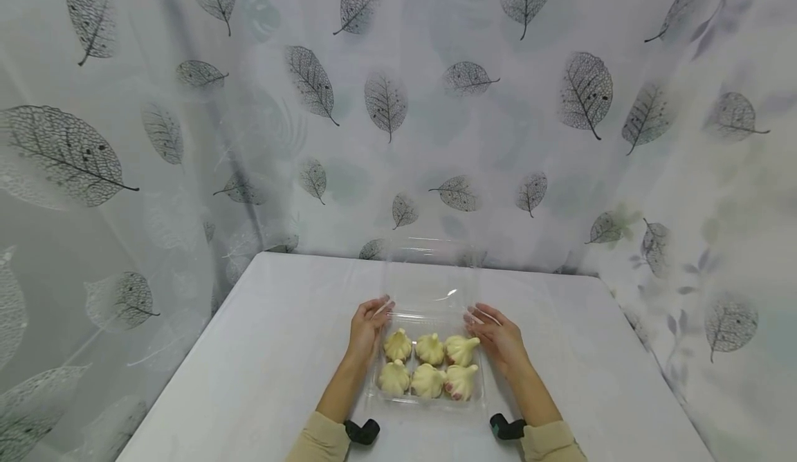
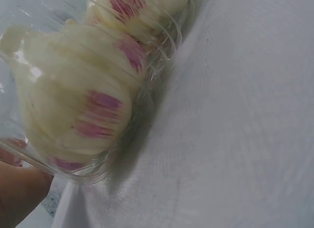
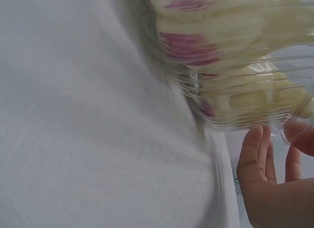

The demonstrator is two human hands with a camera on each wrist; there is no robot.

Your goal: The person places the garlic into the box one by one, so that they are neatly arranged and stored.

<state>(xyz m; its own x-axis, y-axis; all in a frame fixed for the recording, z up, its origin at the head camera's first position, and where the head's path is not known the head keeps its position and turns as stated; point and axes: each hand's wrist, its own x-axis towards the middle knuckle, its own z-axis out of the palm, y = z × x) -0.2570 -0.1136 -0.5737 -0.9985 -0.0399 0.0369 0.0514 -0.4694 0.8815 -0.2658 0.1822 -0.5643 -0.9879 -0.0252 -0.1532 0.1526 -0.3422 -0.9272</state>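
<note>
A clear plastic clamshell box [image 1: 429,401] sits on the white table with its lid [image 1: 429,285] raised at the back. Inside lie several pale garlic bulbs [image 1: 428,381] in two rows, with purple streaks that show in the left wrist view on one bulb [image 2: 78,90]. My left hand [image 1: 369,327] holds the box's far left corner, by the hinge. At the far right corner, my right hand [image 1: 501,337] pinches the clear edge; in the right wrist view its thumb [image 3: 300,137] lies against the plastic. The left fingertips are partly hidden in the left wrist view.
White cloth covers the table [image 1: 280,337]. Behind and beside it hangs a leaf-patterned curtain [image 1: 398,151]. Black wrist devices sit at the left cuff [image 1: 363,432] and the right cuff [image 1: 507,427].
</note>
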